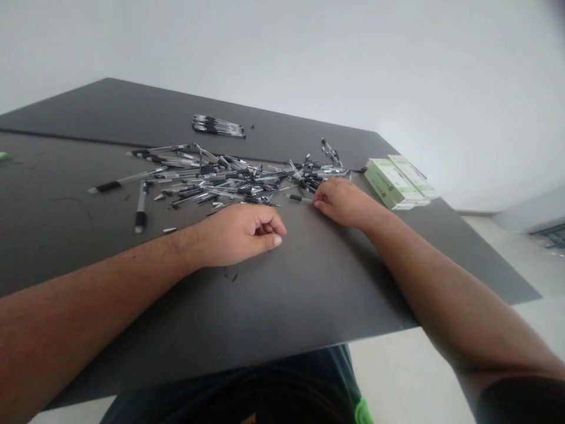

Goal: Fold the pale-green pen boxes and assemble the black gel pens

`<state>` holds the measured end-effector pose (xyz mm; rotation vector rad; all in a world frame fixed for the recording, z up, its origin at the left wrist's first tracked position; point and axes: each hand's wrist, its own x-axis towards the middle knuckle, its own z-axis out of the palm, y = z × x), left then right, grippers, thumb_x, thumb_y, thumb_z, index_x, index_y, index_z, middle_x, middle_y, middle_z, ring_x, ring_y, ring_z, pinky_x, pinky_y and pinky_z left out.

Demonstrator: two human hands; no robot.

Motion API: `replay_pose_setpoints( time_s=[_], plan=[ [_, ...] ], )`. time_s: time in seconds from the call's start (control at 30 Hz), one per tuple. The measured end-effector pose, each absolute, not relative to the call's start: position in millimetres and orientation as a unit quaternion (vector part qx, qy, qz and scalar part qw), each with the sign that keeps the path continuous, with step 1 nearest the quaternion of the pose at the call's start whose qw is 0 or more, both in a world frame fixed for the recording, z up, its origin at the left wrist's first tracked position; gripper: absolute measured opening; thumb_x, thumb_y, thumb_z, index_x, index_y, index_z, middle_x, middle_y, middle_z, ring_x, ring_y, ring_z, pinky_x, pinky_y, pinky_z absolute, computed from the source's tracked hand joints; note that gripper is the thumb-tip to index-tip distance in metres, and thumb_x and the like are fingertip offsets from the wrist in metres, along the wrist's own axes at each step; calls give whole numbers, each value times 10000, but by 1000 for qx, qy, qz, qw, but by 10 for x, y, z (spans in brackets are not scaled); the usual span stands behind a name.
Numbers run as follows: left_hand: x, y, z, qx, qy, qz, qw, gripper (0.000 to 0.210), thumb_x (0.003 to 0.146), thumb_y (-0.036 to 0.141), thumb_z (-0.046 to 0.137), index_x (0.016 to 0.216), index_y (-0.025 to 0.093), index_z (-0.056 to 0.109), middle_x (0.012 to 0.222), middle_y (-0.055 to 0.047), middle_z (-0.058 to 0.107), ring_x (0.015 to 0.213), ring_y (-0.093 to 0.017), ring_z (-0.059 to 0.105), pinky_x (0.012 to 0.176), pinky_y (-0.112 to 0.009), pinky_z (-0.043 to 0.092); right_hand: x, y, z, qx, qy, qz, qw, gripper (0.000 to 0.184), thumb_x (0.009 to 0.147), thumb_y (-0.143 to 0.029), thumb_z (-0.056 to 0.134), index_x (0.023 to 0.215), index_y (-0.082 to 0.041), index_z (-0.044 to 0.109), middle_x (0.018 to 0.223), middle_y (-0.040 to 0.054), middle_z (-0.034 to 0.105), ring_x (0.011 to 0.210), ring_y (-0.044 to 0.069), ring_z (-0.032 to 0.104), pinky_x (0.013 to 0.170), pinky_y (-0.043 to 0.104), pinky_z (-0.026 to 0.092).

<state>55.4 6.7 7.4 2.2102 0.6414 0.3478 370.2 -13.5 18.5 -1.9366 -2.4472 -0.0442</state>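
Note:
My left hand (pixel 247 234) rests low over the table in front of the pens, its fingers curled in and the thumb lying along them. Nothing shows between those fingers. My right hand (pixel 342 201) is at the right end of the heap, thumb and fingers closed on the end of a short clear and black pen piece (pixel 301 198). Part of this piece is hidden by the fingertips. Beyond both hands spreads a loose heap of clear pens with black grips (pixel 225 176), mixed with smaller black parts.
A neat bundle of pens (pixel 217 126) lies farther back. Green and white boxes (pixel 397 182) stand at the right. Single pens (pixel 140 209) lie left of the heap. The dark table (pixel 282 318) has its front edge close to my body, and a pale wall (pixel 282 53) rises behind.

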Motion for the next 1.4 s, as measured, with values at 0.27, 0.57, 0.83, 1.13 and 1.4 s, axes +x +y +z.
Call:
replay_pose_setpoints(
  time_s=[0.27, 0.57, 0.83, 1.13, 1.4],
  plan=[
    [541, 34, 101, 861, 252, 185, 401, 144, 980, 347, 704, 996, 223, 775, 847, -1, 835, 758, -170, 781, 718, -279, 556, 3700, -270, 312, -663, -733, 3, 149, 205, 1034, -290, 689, 1176, -226, 821, 1055, 89, 853, 962, 285, 768, 882, 378, 562],
    [411, 308, 247, 774, 426, 369, 290, 180, 1021, 368, 651, 1046, 212, 738, 886, -40, 820, 676, -178, 745, 616, -308, 568, 3677, -268, 298, -645, -737, 14, 203, 326, 1044, -227, 586, 1261, -214, 829, 1098, 108, 882, 1082, 316, 807, 1004, 427, 579],
    [291, 508, 264, 740, 470, 402, 265, 198, 1047, 391, 629, 1117, 230, 720, 1026, -51, 847, 742, -185, 737, 649, -328, 571, 3710, -311, 281, -663, -696, 26, 276, 180, 923, -267, 676, 1093, -243, 730, 928, 66, 874, 848, 288, 785, 782, 392, 527],
    [310, 499, 171, 845, 417, 300, 144, 227, 981, 365, 655, 1069, 215, 802, 995, -69, 848, 895, -239, 748, 851, -372, 584, 3695, -312, 295, -666, -700, 7, 258, 144, 990, -369, 642, 1004, -253, 726, 892, 64, 839, 817, 277, 744, 767, 384, 495],
    [340, 605, 21, 928, 310, 206, 32, 327, 1014, 364, 580, 1114, 193, 839, 1100, -136, 858, 1166, -355, 765, 1126, -518, 535, 3679, -314, 284, -667, -704, 3, 245, 210, 983, -391, 627, 1019, -233, 761, 833, 61, 789, 732, 246, 673, 746, 363, 486]
  ],
)
